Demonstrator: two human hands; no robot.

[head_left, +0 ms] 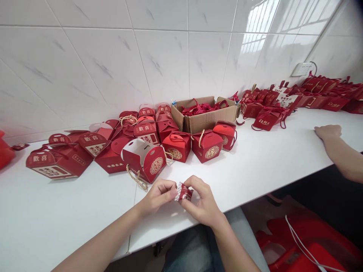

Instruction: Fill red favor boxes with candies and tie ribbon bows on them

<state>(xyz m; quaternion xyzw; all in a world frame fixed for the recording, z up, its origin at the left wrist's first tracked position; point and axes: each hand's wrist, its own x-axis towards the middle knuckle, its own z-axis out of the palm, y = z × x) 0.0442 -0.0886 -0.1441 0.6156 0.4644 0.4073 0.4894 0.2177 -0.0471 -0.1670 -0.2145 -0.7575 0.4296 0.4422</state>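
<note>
Near the table's front edge, a small red packet (185, 192) with a white dotted strip is held between both hands. My left hand (161, 194) pinches the packet's left end at the dotted strip. Thumb and fingers of my right hand (200, 200) close round its right side. Just beyond my left hand stands an open red box (144, 160) with a white inside and gold rope handles. Two smaller red boxes with round gold patterns, one (177, 146) and another (208, 145), stand behind the hands.
More red gift boxes (58, 158) crowd the left and back of the white table (93, 211). A cardboard box (202, 122) holds red ribbons. Several red boxes (266, 119) stand at the right. Another person's hand (329, 131) rests on the table's right part.
</note>
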